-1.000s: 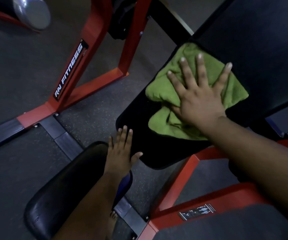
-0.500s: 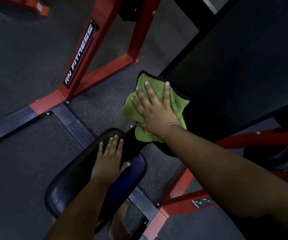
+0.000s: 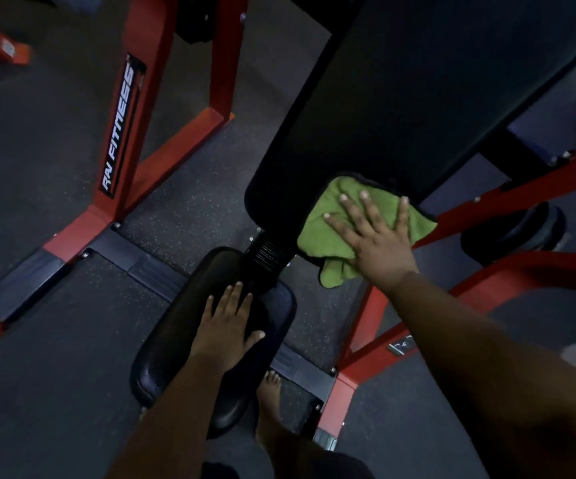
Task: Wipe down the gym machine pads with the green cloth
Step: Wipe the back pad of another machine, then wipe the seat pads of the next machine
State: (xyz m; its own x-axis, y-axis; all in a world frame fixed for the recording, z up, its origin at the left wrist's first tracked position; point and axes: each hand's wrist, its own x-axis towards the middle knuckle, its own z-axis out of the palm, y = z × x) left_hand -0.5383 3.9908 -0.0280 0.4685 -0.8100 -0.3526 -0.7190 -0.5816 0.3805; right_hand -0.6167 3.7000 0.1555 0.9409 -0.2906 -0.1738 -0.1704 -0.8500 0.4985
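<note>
Where fingers spread: right hand [image 3: 379,243] flat, pressing fuzzy green cloth [image 3: 324,233] on long back pad [image 3: 400,98] lower corner.
Left hand [image 3: 226,326]: open, flat on glossy seat pad [image 3: 175,326].
Red frame [image 3: 124,126] label: "RN FITNESS".

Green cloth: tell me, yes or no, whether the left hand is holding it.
No: the right hand presses the green cloth flat on the long pad, while the left hand rests on the small seat pad.

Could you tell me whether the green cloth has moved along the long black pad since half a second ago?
Yes. The green cloth, pressed by the right hand, has slid from the left corner of the long pad's near end to its right corner.
</note>
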